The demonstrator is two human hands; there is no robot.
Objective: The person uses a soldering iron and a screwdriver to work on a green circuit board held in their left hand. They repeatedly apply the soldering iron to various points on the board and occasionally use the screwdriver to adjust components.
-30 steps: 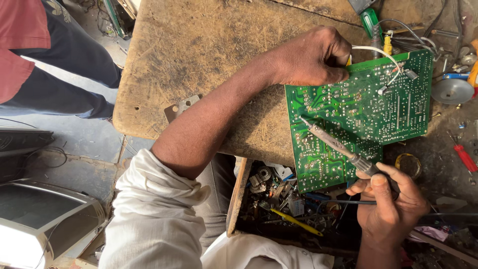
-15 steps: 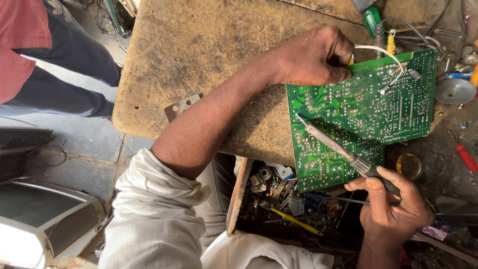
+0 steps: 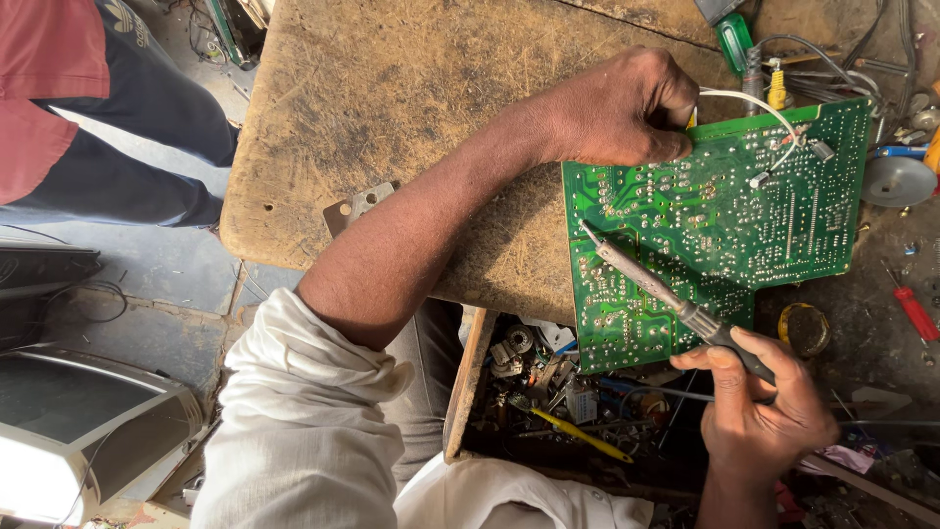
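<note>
head view, looking down over your arms at a worn wooden bench (image 3: 392, 108).

- left hand (image 3: 627, 108): fingers curled shut, pressing down on the upper-left corner of a green circuit board (image 3: 725, 225), solder side up. a white wire (image 3: 754, 103) loops out from under this hand across the board's top edge.
- right hand (image 3: 759, 407): closed in a pen grip on the dark handle of a soldering iron (image 3: 666, 294). the hand sits just off the board's lower edge, nearer your body.
- the two hands are well apart, with the board between them.
- iron's long axis: runs diagonally, from your right hand up and to the left. its tip touches, or all but touches, the board near the left edge, below your left hand. can't tell for sure whether there is contact.
- the right hand is the one working the joint; the left only steadies the board. the tip lies closer to the left hand than to the right.
- board overhangs the bench edge on your side, above an open drawer (image 3: 548, 392) of loose parts and a yellow-handled tool.
- beyond your left hand: a green-handled screwdriver (image 3: 732, 39) and a tangle of cables.
- right of the board: a small round metal dish (image 3: 896, 181), a red-handled screwdriver (image 3: 916, 312), and a small round tin (image 3: 805, 328) just beside your right hand.
- far left, away from both hands: another person's legs in dark trousers (image 3: 127, 127).
</note>
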